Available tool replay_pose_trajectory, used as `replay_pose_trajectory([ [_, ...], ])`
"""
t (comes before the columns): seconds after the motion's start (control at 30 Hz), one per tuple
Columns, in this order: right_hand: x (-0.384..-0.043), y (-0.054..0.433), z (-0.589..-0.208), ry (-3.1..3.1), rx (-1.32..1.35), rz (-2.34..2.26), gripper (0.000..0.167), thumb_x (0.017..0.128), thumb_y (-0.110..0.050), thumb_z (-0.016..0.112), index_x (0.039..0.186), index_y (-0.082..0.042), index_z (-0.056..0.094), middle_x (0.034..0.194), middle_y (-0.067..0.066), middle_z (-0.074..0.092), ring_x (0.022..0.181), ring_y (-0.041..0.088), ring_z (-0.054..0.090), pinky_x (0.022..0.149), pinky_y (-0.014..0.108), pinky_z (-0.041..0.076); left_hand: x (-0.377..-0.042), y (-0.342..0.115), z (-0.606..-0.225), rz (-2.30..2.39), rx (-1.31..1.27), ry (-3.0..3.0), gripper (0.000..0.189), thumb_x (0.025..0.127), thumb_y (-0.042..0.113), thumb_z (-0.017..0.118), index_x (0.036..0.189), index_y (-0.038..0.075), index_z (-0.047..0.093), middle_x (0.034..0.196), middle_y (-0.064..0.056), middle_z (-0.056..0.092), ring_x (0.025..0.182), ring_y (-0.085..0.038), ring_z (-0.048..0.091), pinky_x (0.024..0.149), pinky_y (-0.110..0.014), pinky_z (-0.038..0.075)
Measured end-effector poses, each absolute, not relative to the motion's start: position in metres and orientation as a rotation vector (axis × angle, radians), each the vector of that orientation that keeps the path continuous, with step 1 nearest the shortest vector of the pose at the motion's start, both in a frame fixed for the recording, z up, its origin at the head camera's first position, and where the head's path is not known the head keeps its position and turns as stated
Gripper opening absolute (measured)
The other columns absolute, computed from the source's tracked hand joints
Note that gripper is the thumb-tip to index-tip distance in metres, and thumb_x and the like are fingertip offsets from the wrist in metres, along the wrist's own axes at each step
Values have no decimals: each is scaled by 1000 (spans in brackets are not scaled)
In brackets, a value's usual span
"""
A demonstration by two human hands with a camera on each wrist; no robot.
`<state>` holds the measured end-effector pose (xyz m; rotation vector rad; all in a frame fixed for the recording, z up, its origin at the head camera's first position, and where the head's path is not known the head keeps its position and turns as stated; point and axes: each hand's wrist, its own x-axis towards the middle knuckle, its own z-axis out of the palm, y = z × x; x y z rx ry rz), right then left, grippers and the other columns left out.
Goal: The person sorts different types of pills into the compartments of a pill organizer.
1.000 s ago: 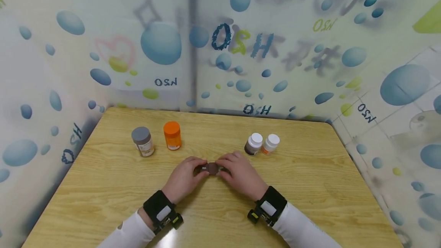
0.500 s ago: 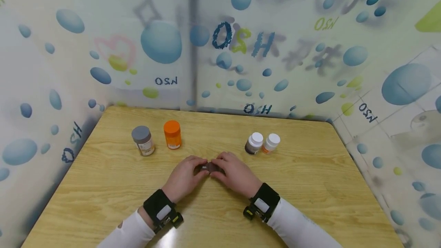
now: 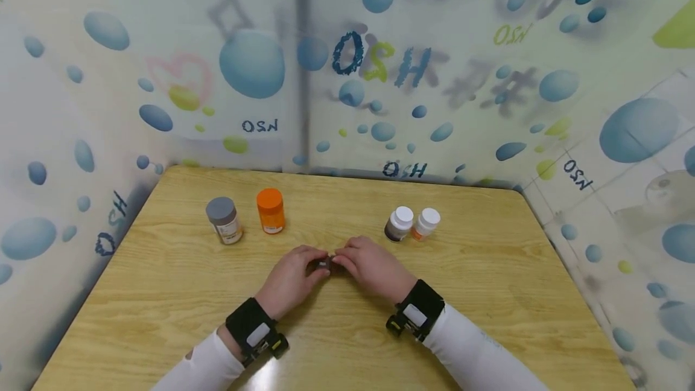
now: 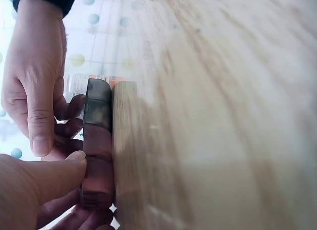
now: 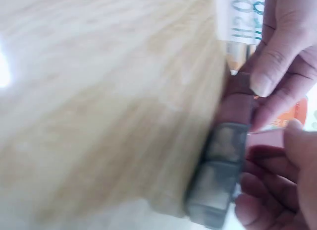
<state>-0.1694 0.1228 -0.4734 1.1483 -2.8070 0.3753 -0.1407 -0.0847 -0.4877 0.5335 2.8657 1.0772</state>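
Note:
Low over the table's middle, a small pill box is held between both hands. In the left wrist view, the pill box shows a row of reddish-brown and smoky see-through compartments. My left hand grips its brown end between thumb and fingers. My right hand is at its upper side. A pinkish flap, seemingly a lid, lies between the right thumb and fingers in the right wrist view. The compartments' contents cannot be made out.
Behind the left hand stand a grey-capped jar and an orange jar. Two white-capped bottles, one dark and one white, stand at the back right of the wooden table. Printed curtains enclose the table.
My right hand has shifted left along the pill box, and its thumb has moved up to the box's upper side. The left hand has kept its grip in place.

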Motion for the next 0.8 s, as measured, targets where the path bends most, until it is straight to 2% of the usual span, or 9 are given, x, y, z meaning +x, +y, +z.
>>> replay_pose_trajectory([
  [0.23,-172,121,-473,-2879,990,496,29,97,-35,39,107,-20,62,98,-9,62,94,8,56,81,31,48,-141,-85,-488,1078,536,2871,35,83,34,66,115,19,63,109,6,59,99,-7,55,85,-31,47],
  [0.37,-171,121,-472,-2889,846,561,24,96,-33,44,110,-19,58,92,-8,62,80,6,57,68,27,49,-142,-85,-487,1071,532,2866,36,83,34,66,115,20,62,109,6,59,99,-8,54,85,-32,47],
  [0.47,-171,121,-472,-2863,780,586,14,93,-31,50,102,-20,53,79,-11,56,64,2,51,54,21,43,-142,-85,-487,1068,534,2869,36,83,35,66,115,20,63,110,6,59,100,-8,55,85,-32,46],
  [0.53,-171,122,-473,-2836,800,581,8,92,-29,53,95,-22,50,74,-12,52,60,2,47,50,20,39,-142,-84,-488,1072,530,2871,35,83,35,66,114,20,63,109,6,59,99,-8,55,85,-32,47],
  [0.63,-173,123,-477,-2801,882,545,6,92,-25,55,96,-24,52,80,-12,55,69,4,52,58,23,44,-142,-84,-488,1081,523,2869,34,83,35,66,113,20,63,108,6,59,98,-7,55,84,-31,47],
  [0.8,-173,123,-481,-2806,988,457,23,93,-19,53,114,-26,59,94,-10,61,87,8,55,74,30,48,-142,-85,-489,1080,510,2861,34,83,36,65,113,20,63,108,7,59,99,-7,55,84,-31,47],
])
